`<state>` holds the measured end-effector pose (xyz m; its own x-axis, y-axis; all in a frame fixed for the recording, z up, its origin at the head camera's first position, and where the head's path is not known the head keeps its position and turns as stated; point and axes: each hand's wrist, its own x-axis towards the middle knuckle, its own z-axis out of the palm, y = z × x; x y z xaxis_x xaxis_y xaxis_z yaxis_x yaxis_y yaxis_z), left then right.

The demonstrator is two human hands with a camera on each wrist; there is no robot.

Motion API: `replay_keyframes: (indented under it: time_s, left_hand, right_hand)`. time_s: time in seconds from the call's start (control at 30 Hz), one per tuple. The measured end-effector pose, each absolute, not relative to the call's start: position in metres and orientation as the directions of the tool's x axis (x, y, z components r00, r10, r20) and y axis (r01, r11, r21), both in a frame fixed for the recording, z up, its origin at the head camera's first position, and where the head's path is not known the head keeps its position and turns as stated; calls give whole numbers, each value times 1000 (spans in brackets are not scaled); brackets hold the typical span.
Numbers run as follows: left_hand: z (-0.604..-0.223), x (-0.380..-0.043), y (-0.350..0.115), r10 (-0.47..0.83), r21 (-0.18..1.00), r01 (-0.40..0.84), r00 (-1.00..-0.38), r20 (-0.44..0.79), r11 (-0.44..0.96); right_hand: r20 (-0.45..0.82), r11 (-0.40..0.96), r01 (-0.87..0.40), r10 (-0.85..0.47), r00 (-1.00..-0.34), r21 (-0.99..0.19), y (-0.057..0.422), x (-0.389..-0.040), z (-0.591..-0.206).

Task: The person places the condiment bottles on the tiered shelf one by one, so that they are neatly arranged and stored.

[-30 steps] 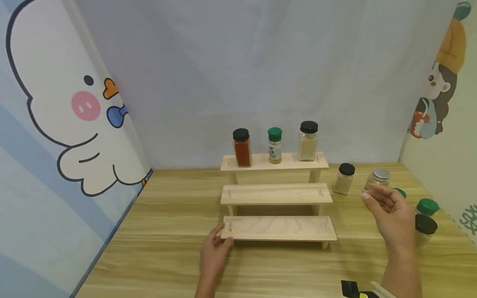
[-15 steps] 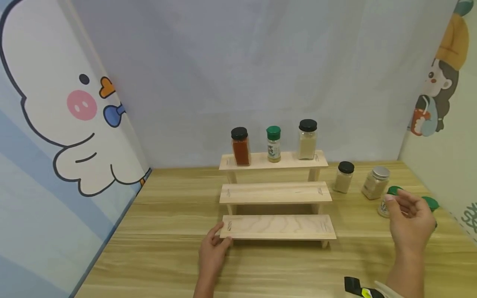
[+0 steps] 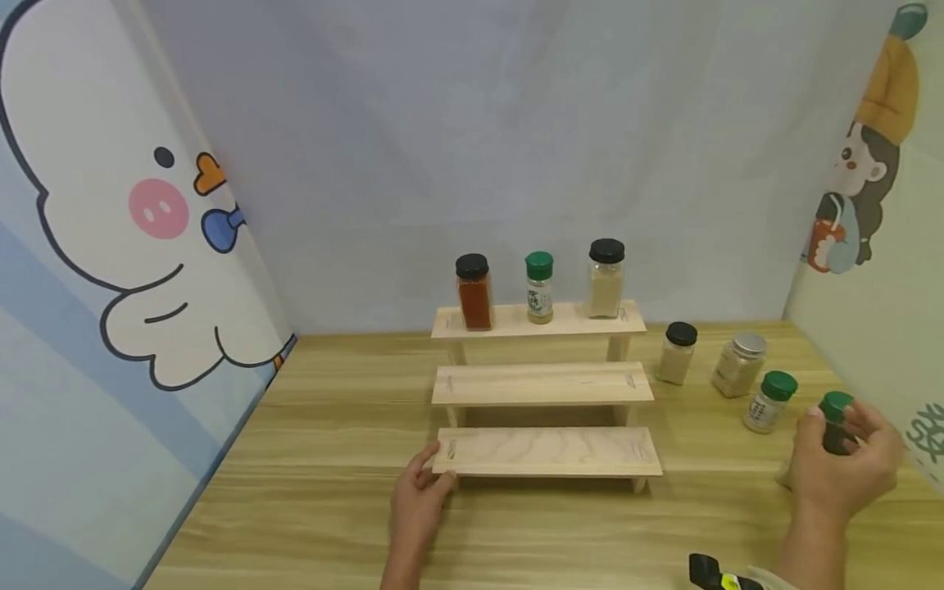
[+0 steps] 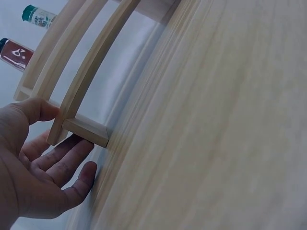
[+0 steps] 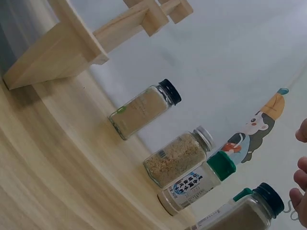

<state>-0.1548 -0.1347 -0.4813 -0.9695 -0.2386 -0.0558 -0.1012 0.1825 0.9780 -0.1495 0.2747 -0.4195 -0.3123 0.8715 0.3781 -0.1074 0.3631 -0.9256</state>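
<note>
A three-tier wooden spice rack (image 3: 546, 452) stands mid-table. My left hand (image 3: 416, 504) holds the left end of its lowest shelf, with fingers (image 4: 72, 155) beside the end support in the left wrist view. At the far right my right hand (image 3: 848, 467) is curved around the space above a black-lidded spice jar (image 5: 247, 215). In the right wrist view its fingertips (image 5: 298, 179) stand apart from that lid. A green-capped jar (image 3: 837, 401) shows just behind, partly hidden. Nearer the rack stand another green-capped jar (image 3: 764, 410), a silver-lidded jar (image 3: 737, 373) and a black-lidded jar (image 3: 676, 360).
The top shelf bears a red spice jar (image 3: 475, 303), a small green-capped jar (image 3: 540, 299) and a pale black-lidded jar (image 3: 605, 287). A grey cloth (image 3: 472, 147) hangs behind the table (image 3: 324, 508). Printed panels close off both sides.
My right hand has moved right and toward me, from near the silver-lidded jar, past the nearer green-capped jar, to the last black-lidded one. The left hand has kept its hold on the rack.
</note>
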Motion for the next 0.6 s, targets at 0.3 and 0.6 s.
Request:
replay_keyframes:
  time_s: [0.3, 0.6]
  left_hand:
    - [-480, -155, -136, -216, 977, -90, -975, -47, 194]
    - [-480, -154, -137, -207, 976, -78, -978, -36, 202]
  right_hand:
    - [-3, 20, 43, 884, -467, -999, 288, -148, -427]
    - [-64, -51, 42, 886, -460, -998, 291, -152, -442]
